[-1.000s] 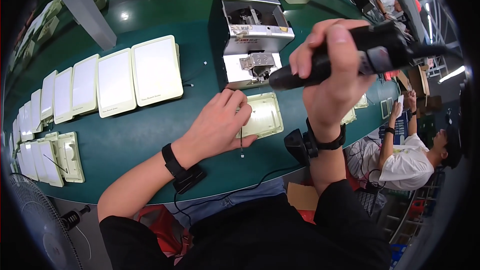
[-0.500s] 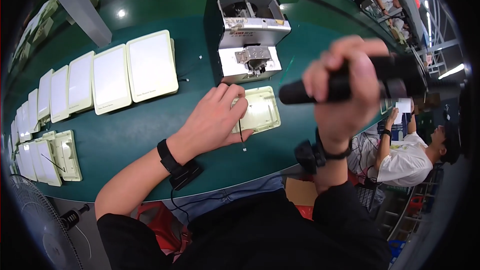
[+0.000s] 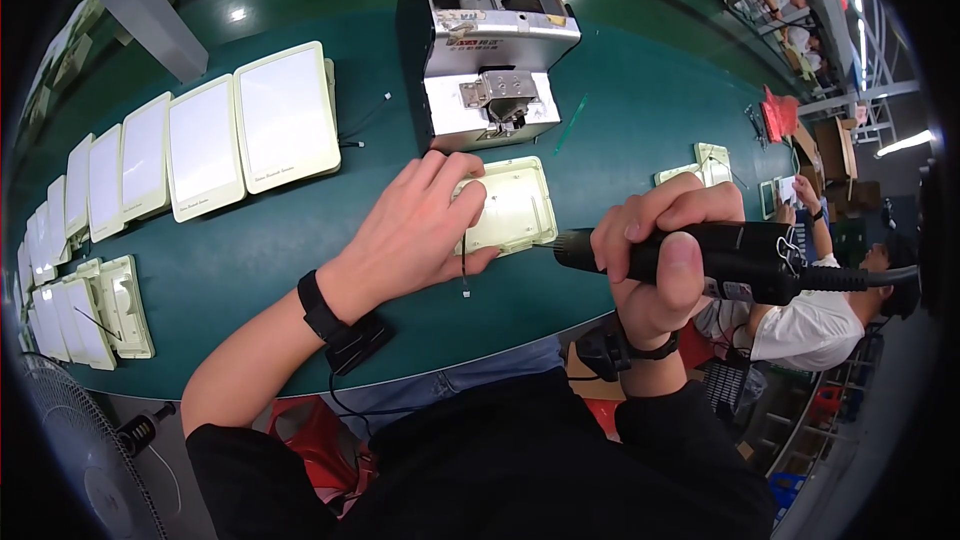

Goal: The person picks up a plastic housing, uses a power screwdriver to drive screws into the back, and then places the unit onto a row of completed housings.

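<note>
My left hand [image 3: 405, 225] grips the left side of a pale green plastic housing [image 3: 518, 202] lying on the table, fingers bent over its edge. A thin black cable [image 3: 464, 262] with a small white connector hangs out beside my thumb. In my right hand [image 3: 665, 260] is a black electric screwdriver [image 3: 745, 258], held roughly level with my fingers wrapped round it. Its thin tip points left and meets or nearly meets the housing's near right corner; actual contact is too small to tell.
A silver and black screw feeder [image 3: 492, 35] stands just beyond the housing. White-faced panels [image 3: 285, 120] overlap in a row at left, with more housings [image 3: 130, 310] nearer. A green stick [image 3: 571, 124] lies right of the feeder. A fan [image 3: 95, 470] is lower left; a co-worker [image 3: 815, 305] sits at right.
My right hand has brought the screwdriver down and left, so its tip is now at the housing's near right corner. My left hand keeps its grip on the housing.
</note>
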`<state>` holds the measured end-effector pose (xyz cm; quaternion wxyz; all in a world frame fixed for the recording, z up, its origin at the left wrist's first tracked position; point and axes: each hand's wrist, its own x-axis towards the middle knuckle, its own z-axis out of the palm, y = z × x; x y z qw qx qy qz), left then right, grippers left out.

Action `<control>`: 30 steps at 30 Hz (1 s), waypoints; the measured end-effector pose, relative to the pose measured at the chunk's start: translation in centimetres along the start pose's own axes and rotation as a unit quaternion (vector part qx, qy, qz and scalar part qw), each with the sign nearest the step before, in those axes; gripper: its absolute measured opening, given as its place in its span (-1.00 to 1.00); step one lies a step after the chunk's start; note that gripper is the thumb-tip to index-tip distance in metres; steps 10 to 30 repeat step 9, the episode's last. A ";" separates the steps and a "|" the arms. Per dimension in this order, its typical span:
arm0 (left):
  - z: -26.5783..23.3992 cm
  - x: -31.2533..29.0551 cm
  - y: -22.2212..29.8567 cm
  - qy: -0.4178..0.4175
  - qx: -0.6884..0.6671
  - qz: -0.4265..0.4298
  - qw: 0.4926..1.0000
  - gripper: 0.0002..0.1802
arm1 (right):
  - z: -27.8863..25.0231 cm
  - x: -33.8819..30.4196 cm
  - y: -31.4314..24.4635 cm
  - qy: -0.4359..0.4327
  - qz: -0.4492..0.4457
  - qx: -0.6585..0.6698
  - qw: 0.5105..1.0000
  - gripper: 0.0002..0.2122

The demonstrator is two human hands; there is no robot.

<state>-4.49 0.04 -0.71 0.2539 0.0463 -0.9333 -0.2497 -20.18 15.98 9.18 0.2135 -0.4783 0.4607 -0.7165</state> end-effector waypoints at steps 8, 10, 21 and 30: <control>-0.2 0.0 0.0 0.003 0.015 0.002 1.000 -0.47 | 0.4 -0.2 0.3 -0.003 0.004 -0.058 0.998 -0.74; -0.3 -0.1 0.1 0.005 0.016 0.002 1.000 -0.47 | 0.4 -0.3 0.3 -0.002 0.007 -0.064 0.998 -0.73; -0.3 -0.1 0.1 0.005 0.016 0.002 1.000 -0.47 | 0.4 -0.3 0.3 -0.002 0.007 -0.064 0.998 -0.73; -0.3 -0.1 0.1 0.005 0.016 0.002 1.000 -0.47 | 0.4 -0.3 0.3 -0.002 0.007 -0.064 0.998 -0.73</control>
